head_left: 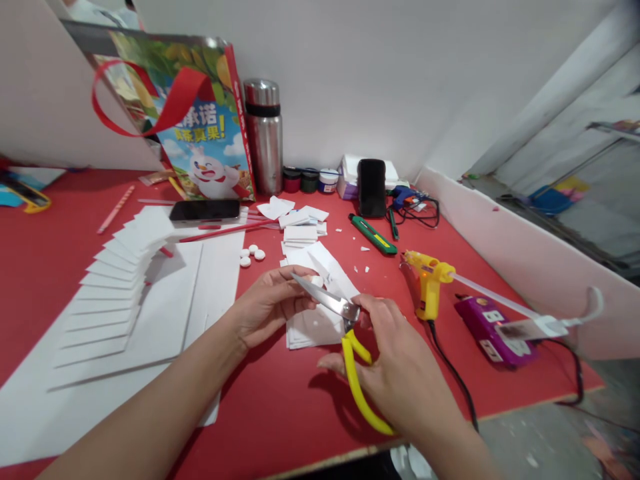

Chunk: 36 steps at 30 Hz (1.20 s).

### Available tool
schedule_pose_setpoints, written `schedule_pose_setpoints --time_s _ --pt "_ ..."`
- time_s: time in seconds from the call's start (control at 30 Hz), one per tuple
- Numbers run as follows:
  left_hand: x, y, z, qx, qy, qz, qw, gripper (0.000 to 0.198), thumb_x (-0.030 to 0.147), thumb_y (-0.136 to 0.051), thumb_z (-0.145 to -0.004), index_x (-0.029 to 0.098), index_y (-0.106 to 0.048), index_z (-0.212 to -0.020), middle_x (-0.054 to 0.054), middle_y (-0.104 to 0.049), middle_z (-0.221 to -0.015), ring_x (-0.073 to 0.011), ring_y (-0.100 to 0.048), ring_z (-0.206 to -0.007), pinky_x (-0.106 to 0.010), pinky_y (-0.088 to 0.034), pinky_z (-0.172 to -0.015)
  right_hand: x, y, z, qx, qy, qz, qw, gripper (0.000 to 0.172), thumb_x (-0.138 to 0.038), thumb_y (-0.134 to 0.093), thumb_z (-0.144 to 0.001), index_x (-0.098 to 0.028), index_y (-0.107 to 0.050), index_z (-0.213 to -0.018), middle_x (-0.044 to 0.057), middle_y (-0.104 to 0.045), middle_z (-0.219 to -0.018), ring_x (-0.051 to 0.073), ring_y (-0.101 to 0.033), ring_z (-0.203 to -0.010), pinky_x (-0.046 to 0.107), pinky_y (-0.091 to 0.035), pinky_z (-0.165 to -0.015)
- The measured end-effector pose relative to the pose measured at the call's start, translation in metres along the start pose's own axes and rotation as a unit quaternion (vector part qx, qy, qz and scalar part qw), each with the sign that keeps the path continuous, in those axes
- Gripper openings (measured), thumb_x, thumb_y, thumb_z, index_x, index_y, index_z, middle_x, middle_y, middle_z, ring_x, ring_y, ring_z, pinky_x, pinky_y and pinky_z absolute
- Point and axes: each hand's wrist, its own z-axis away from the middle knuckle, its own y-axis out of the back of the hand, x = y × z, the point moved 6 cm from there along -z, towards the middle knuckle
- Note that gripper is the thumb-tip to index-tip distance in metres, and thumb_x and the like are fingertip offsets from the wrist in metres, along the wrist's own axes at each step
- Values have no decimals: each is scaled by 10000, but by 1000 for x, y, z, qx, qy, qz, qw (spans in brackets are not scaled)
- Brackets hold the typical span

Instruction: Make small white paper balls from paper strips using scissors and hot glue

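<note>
My left hand (280, 300) is closed in a pinch on a small white piece (317, 281) at its fingertips. My right hand (395, 350) grips scissors (357, 380) with yellow handles, their metal blades pointing left, close to that white piece. Whether the blades touch it I cannot tell. Beneath both hands lie white paper sheets (305, 330) on the red table (260, 413). Several small white round pieces (253, 253) rest just beyond my left hand. Farther back is a stack of cut white pieces (300, 233).
At left stands a curved stepped white model (110, 280) on a white board. A yellow glue gun (429, 280), purple power strip (493, 330) and green cutter (373, 233) lie right. Behind are a steel flask (265, 140), printed bag (200, 133), paint jars (310, 180) and phones (371, 188).
</note>
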Motion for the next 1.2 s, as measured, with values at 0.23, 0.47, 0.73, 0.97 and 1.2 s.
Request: schedule_pose_setpoints --time_s 0.23,0.47,0.73,0.97,1.2 --pt "0 -1 -1 -32 -6 7 999 174 147 -796 -747 93 -749 -906 -63 -717 -784 -122 -686 -672 -203 -570 -683 1 -1 1 7 2 -9 1000 650 -577 -741 -768 -188 -493 -1225 124 -628 -1047 303 -638 -922 417 -530 -774" --pt "1 -5 0 -56 -8 3 998 154 165 -781 -770 89 -747 -900 -65 -715 -716 -127 -680 -642 -201 -554 -655 1 -3 2 16 14 -1 1000 580 -541 -731 -799 -192 -506 -1206 99 -641 -992 282 -644 -866 395 -528 -741" --pt "0 -3 -1 -62 -7 -6 998 118 166 -757 -800 95 -738 -892 -64 -709 -712 -119 -670 -636 -193 -536 -647 1 0 4 37 39 0 999 456 -444 -667 -877 -208 -483 -1220 94 -644 -1023 261 -656 -848 364 -521 -713" --pt "2 -5 -2 -55 -15 -18 998 88 153 -747 -807 78 -732 -852 -53 -686 -687 -105 -644 -610 -186 -516 -620 3 -4 6 16 30 -10 999 461 -485 -663 -880 -218 -485 -1211 72 -640 -986 255 -657 -824 362 -523 -720" --pt "-2 -4 -1 -54 6 -24 998 81 159 -731 -827 80 -717 -820 -66 -696 -680 -105 -644 -601 -186 -514 -611 4 -8 8 17 40 -9 999 406 -431 -630 -915 -196 -495 -1217 88 -663 -982 250 -668 -791 340 -521 -678"
